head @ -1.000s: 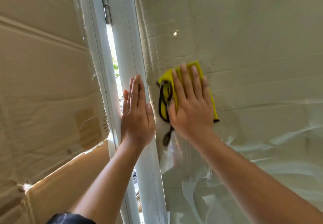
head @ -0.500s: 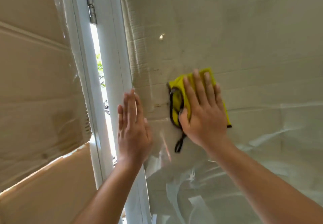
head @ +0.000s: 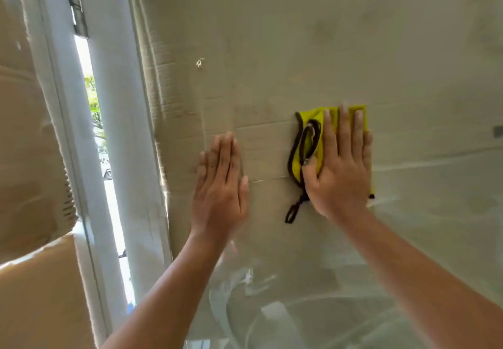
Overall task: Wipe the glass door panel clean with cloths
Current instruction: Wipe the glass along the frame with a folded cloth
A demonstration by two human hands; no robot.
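Right hand [head: 340, 169], fingers straight, presses the soft, limp yellow black-edged cloth [head: 307, 144] flat against the smooth glass door panel [head: 272, 49]; left hand [head: 220, 185] rests flat on the glass, grasping nothing.

Bare glass panel [head: 299, 35] open above and right of the yellow cloth [head: 317, 116] under the right hand [head: 340, 174]. Leftward, only a short clear stretch before the left hand [head: 220, 185], flat on the pane, then the white door frame [head: 119, 131].
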